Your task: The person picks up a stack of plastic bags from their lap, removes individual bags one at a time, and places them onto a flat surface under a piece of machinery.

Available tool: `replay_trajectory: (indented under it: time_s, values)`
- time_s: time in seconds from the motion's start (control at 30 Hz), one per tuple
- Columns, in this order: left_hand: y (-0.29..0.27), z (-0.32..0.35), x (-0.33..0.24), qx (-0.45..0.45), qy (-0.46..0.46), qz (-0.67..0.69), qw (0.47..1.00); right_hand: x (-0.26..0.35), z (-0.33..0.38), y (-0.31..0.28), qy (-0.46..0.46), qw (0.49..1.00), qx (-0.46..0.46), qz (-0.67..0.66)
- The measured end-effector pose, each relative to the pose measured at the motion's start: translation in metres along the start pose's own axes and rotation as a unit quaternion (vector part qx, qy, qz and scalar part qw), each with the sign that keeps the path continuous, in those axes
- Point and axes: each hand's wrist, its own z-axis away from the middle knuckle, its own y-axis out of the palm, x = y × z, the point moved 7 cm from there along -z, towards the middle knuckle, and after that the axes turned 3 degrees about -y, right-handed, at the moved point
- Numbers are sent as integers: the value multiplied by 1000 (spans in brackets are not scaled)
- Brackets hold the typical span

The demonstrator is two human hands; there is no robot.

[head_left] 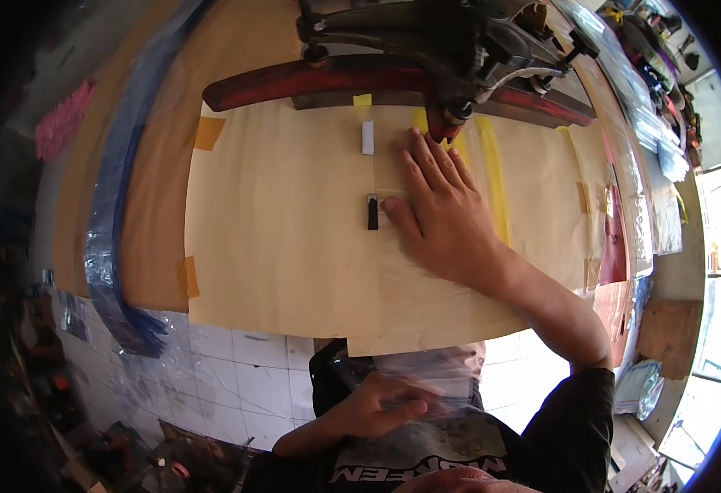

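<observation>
On the paper-covered worktable (278,246), the right hand (438,209) lies open and flat on a clear plastic sheet (401,271), beside a small black block (372,212), below a red-armed press (393,78). Nearer the body, above white floor tiles (237,370), the left hand (381,407) pinches a clear plastic bag (426,374).

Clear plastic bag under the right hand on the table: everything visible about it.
The clear plastic bag is thin, glossy film, lying flat on the tan paper-covered table. Its far end reaches under the red-and-black machine. The right hand presses it down, palm flat. A small black block sits at its left edge.
</observation>
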Motion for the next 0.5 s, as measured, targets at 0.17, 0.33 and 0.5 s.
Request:
replay_trajectory:
  time_s: [0.17, 0.33, 0.5]
  values:
    - [-3, 3, 6, -27, 11, -72, 997, -4, 3, -4, 6, 999, -32, -13]
    - [-4, 3, 7, -46, -46, 3, 998, -10, 8, 2, 12, 999, -25, -29]
    - [4, 2, -4, -78, -63, 57, 993, -9, 7, -4, 7, 999, -28, -40]
